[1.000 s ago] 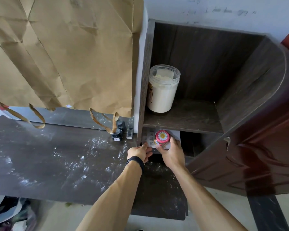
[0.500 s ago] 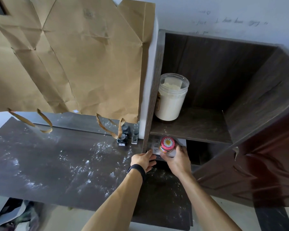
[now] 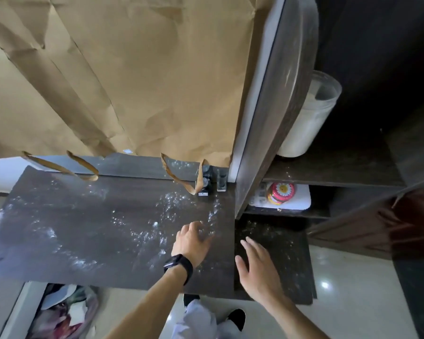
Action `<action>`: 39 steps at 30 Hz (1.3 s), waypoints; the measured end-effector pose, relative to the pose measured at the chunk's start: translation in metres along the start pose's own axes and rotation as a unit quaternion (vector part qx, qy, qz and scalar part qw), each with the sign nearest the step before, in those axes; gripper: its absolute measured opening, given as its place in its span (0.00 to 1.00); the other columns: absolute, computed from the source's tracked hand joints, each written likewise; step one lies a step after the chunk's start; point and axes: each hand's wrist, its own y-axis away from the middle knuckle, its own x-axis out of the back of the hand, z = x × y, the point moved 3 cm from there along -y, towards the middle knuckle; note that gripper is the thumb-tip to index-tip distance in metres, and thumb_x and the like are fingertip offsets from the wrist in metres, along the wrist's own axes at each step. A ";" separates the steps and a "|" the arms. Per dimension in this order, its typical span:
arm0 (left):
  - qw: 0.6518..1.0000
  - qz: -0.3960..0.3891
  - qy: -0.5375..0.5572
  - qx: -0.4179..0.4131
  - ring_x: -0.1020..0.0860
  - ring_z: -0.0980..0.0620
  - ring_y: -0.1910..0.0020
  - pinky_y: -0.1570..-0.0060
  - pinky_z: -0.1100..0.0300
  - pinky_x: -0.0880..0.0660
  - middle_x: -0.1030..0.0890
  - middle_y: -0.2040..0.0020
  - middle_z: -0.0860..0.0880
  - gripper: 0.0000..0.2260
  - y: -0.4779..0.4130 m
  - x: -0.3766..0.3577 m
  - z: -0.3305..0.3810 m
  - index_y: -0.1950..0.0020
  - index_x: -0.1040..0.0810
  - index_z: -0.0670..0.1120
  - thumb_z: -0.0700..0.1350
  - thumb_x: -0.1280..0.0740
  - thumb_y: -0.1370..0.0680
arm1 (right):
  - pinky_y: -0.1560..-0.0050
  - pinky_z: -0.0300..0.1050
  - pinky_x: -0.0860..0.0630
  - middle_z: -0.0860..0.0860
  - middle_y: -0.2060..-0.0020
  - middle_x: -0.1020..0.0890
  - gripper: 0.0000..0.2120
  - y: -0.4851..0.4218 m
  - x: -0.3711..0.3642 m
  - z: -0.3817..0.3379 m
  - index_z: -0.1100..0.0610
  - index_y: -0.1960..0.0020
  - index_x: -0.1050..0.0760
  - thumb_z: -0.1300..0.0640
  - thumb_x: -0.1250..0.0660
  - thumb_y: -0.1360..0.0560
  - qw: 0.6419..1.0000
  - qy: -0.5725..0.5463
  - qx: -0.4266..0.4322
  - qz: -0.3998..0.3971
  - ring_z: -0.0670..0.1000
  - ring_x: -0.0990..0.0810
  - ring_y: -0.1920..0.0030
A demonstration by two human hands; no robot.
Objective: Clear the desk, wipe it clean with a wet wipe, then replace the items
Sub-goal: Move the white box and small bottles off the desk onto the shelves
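The dark desk [image 3: 88,228] is dusted with white powder. A small jar with a red flowered lid [image 3: 280,193] lies on a white pack [image 3: 300,200] in the low shelf slot to the right. My left hand [image 3: 192,239], with a black wristband, hovers over the desk's right part, fingers loosely bent, holding nothing. My right hand [image 3: 257,264] is spread flat above the lower dark board [image 3: 289,243], also empty. Small dark ink bottles [image 3: 205,185] stand at the desk's back right corner.
Brown paper bags [image 3: 132,77] with dangling handles hang over the desk's back. A white-filled plastic jar [image 3: 309,116] sits on the upper shelf [image 3: 333,167] of the dark cabinet. A bin of rubbish [image 3: 61,311] is on the floor at lower left. A dark door [image 3: 382,223] stands right.
Both hands have let go of the red-lidded jar and white pack in the low shelf slot and drawn back toward me. The camera has moved closer and tilted down.
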 end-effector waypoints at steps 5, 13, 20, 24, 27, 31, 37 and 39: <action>0.995 0.009 -0.088 -0.051 0.35 0.44 0.28 0.33 0.48 0.32 0.34 0.26 0.48 0.32 -0.035 0.010 -0.008 0.24 0.40 0.51 0.56 0.32 0.25 | 0.31 0.60 0.31 0.53 0.21 0.42 0.31 0.001 -0.066 -0.019 0.58 0.22 0.41 0.43 0.50 0.21 0.990 0.111 0.005 -0.088 0.54 0.41 0.22; 0.996 0.080 -0.025 0.021 0.32 0.40 0.33 0.36 0.44 0.33 0.28 0.33 0.42 0.33 -0.109 0.015 0.038 0.29 0.35 0.45 0.62 0.32 0.27 | 0.24 0.57 0.55 0.45 0.21 0.63 0.34 0.000 -0.085 -0.029 0.54 0.19 0.60 0.39 0.54 0.19 0.987 0.089 -0.046 -0.126 0.47 0.63 0.21; 0.990 0.088 -0.033 0.106 0.31 0.40 0.32 0.35 0.44 0.34 0.28 0.34 0.41 0.34 -0.138 0.013 0.053 0.33 0.32 0.41 0.63 0.30 0.28 | 0.23 0.58 0.58 0.44 0.21 0.65 0.34 -0.003 -0.075 -0.030 0.53 0.20 0.62 0.40 0.53 0.18 0.980 0.089 -0.061 -0.167 0.46 0.64 0.22; 0.994 0.055 -0.041 0.084 0.29 0.40 0.34 0.35 0.45 0.31 0.25 0.37 0.41 0.33 -0.135 0.019 0.048 0.35 0.28 0.42 0.63 0.29 0.31 | 0.22 0.60 0.55 0.46 0.21 0.64 0.33 -0.002 -0.074 -0.032 0.53 0.20 0.61 0.42 0.55 0.19 0.978 0.103 -0.067 -0.171 0.48 0.63 0.21; 0.997 0.025 -0.028 0.062 0.26 0.40 0.38 0.39 0.45 0.28 0.23 0.40 0.42 0.32 -0.112 0.029 0.031 0.39 0.25 0.44 0.65 0.31 0.34 | 0.22 0.60 0.52 0.49 0.20 0.58 0.31 -0.004 -0.068 -0.041 0.55 0.19 0.56 0.44 0.52 0.17 0.976 0.102 -0.082 -0.175 0.49 0.58 0.20; 0.999 0.011 -0.035 0.029 0.26 0.43 0.39 0.42 0.48 0.27 0.23 0.41 0.47 0.30 -0.069 0.048 -0.012 0.39 0.25 0.47 0.65 0.31 0.32 | 0.24 0.48 0.42 0.50 0.24 0.35 0.26 -0.041 -0.043 -0.066 0.54 0.23 0.39 0.45 0.46 0.18 0.990 0.028 -0.111 -0.088 0.50 0.40 0.24; 0.994 0.068 0.026 0.076 0.27 0.46 0.39 0.40 0.50 0.28 0.24 0.43 0.50 0.26 -0.020 0.073 -0.086 0.38 0.25 0.51 0.64 0.31 0.31 | 0.33 0.52 0.32 0.62 0.32 0.29 0.28 -0.152 -0.032 -0.089 0.62 0.27 0.37 0.51 0.36 0.22 0.967 -0.124 -0.217 0.055 0.61 0.29 0.33; 0.991 0.090 0.034 0.097 0.27 0.46 0.40 0.41 0.51 0.28 0.23 0.44 0.51 0.26 -0.006 0.079 -0.109 0.39 0.24 0.52 0.65 0.32 0.31 | 0.34 0.52 0.33 0.64 0.31 0.34 0.30 -0.183 -0.036 -0.092 0.64 0.26 0.40 0.51 0.36 0.22 0.954 -0.107 -0.276 0.054 0.63 0.32 0.32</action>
